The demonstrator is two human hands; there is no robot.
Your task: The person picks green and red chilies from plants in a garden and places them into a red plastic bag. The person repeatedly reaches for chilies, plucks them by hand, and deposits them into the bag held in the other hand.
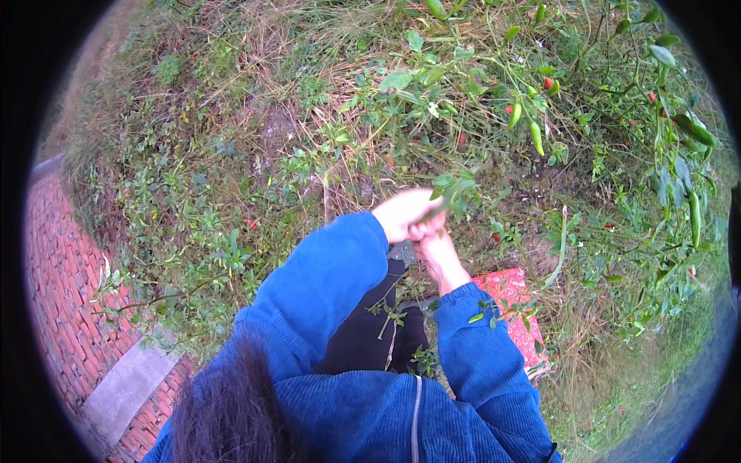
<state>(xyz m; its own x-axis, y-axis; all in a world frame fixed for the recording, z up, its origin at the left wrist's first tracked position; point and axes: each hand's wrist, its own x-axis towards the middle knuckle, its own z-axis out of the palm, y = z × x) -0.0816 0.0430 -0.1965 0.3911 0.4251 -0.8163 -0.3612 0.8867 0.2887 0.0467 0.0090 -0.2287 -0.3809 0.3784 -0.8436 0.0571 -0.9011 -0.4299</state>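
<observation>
A leafy sprig [461, 187] is seen jutting up and rightward from where the left hand [409, 212] and right hand [437, 251] are set together. Which fingers are clamped on its stem cannot be told through blur. The step in hand is judged to be picking over the sprig; next, a steadied stem and a light pinch seem called for.

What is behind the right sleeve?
A red patterned object, partly hidden by leaves, shows past the blue sleeve. Whatever the sleeve covers cannot be seen, so the object's full shape is unclear.
</observation>
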